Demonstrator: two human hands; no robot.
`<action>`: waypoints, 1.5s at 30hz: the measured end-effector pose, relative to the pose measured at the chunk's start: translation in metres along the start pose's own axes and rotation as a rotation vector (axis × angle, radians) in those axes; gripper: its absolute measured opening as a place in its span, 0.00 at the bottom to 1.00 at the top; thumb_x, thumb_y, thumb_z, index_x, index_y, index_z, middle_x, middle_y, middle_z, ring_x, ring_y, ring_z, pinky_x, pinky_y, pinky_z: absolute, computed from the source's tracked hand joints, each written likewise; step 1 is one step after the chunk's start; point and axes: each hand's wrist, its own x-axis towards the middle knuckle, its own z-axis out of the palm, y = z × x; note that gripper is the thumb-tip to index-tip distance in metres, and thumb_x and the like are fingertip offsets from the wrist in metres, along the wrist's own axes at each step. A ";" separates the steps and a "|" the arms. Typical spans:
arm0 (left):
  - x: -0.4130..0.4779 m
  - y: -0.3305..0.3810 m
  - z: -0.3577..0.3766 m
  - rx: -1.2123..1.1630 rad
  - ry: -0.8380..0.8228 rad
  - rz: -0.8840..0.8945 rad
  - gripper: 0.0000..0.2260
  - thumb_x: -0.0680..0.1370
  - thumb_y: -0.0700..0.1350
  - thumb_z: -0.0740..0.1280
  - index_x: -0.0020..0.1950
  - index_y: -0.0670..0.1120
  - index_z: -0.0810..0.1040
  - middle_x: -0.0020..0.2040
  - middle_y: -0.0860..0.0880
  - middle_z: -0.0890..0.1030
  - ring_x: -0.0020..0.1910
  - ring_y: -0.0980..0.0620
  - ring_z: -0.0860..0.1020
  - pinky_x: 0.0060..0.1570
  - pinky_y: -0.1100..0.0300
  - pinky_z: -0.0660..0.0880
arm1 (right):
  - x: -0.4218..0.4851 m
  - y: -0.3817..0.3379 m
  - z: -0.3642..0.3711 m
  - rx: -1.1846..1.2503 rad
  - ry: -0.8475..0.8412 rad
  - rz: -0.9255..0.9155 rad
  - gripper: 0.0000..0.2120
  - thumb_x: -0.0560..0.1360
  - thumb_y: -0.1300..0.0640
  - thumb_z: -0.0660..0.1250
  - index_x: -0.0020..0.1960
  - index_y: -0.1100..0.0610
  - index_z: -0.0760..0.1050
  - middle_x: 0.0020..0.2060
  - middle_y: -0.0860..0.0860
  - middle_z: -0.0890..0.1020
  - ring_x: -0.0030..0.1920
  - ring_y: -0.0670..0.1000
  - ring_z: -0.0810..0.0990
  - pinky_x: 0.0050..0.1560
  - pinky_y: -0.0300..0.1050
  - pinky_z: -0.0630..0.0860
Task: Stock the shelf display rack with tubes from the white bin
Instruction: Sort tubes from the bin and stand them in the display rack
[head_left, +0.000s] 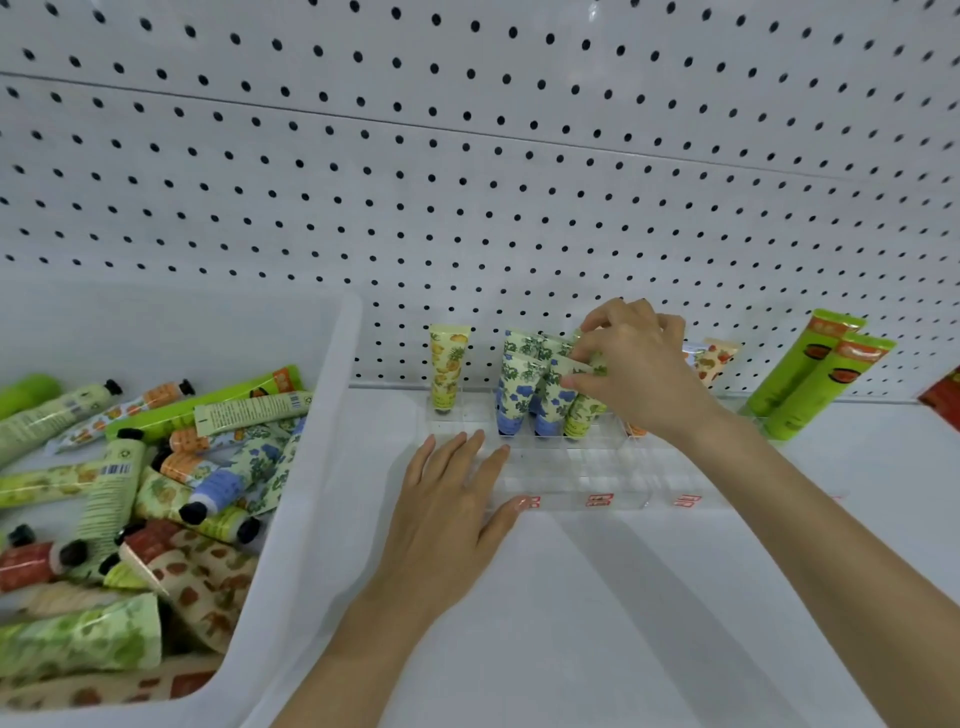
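Observation:
A clear acrylic display rack (582, 478) stands on the white shelf against the pegboard. In its back row a yellow fruit-print tube (447, 371) stands cap down, then blue-flower tubes (519, 389) side by side. My right hand (636, 364) pinches the top of a green-leaf tube (582, 413) standing in the rack beside the blue-flower ones. My left hand (447, 514) lies flat, fingers straight, on the rack's front left corner. The white bin (306, 467) at the left holds several mixed tubes lying in a heap.
A strawberry-print tube (714, 358) leans behind my right wrist. Two tall green tubes (821, 382) stand at the right, with a red package (943, 395) at the frame edge. The rack's front rows hold no tubes.

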 end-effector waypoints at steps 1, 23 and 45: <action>0.000 0.000 0.000 0.001 0.002 0.000 0.31 0.80 0.63 0.41 0.67 0.50 0.75 0.67 0.45 0.75 0.67 0.47 0.72 0.69 0.50 0.55 | 0.000 0.000 0.000 -0.006 -0.004 -0.003 0.11 0.71 0.48 0.71 0.49 0.54 0.81 0.58 0.49 0.72 0.62 0.52 0.65 0.63 0.50 0.53; -0.088 0.067 -0.101 0.006 0.225 0.048 0.28 0.79 0.63 0.49 0.67 0.46 0.74 0.65 0.45 0.77 0.64 0.45 0.75 0.64 0.49 0.69 | -0.078 -0.053 -0.088 0.078 -0.134 -0.245 0.25 0.76 0.48 0.66 0.71 0.47 0.65 0.70 0.48 0.65 0.71 0.50 0.59 0.68 0.48 0.52; -0.183 -0.178 -0.284 0.361 0.101 -0.036 0.31 0.75 0.67 0.48 0.69 0.52 0.72 0.67 0.51 0.75 0.64 0.48 0.73 0.61 0.54 0.69 | -0.067 -0.250 -0.070 0.243 -0.443 -0.395 0.27 0.77 0.40 0.60 0.73 0.47 0.61 0.69 0.46 0.65 0.68 0.48 0.66 0.65 0.45 0.66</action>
